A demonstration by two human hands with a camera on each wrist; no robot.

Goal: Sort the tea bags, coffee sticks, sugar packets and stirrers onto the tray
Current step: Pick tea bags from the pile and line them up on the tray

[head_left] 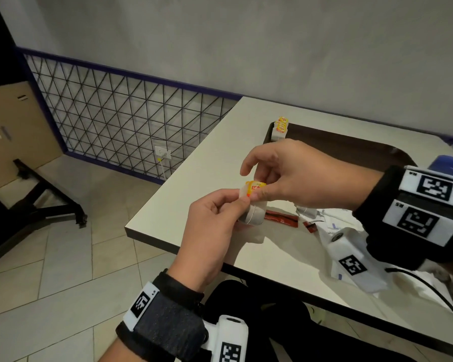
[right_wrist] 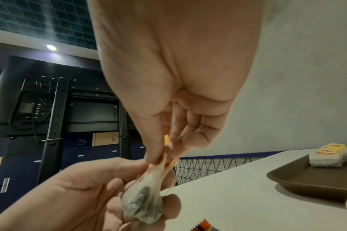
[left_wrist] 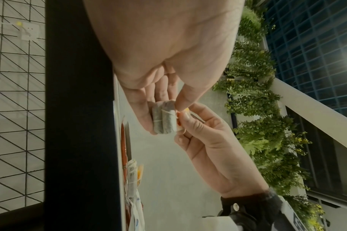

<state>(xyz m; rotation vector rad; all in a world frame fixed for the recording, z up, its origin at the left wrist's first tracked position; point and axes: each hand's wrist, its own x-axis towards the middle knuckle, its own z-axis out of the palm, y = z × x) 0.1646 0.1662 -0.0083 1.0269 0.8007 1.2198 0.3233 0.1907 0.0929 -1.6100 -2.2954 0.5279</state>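
Left hand (head_left: 215, 220) grips tea bag (head_left: 254, 214) above table (head_left: 220, 152) near edge; right hand (head_left: 290, 176) pinches its yellow tag (head_left: 255, 188). Coffee sticks (head_left: 281, 218) lie just beyond. Tray (head_left: 351, 142) at 1 o'clock holds stacked tea bags (head_left: 280, 128).

String-wound tea bag (head_left: 253, 205) with yellow tag, aloft over table edge; others on brown tray (head_left: 351, 142).

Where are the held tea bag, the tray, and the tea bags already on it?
held tea bag (left_wrist: 164, 120), left wrist view, on its string-wrapped pouch
tray (right_wrist: 299, 179), right wrist view, on bare floor near its front rim
stacked tea bags (right_wrist: 330, 157), right wrist view, on the front bag's side
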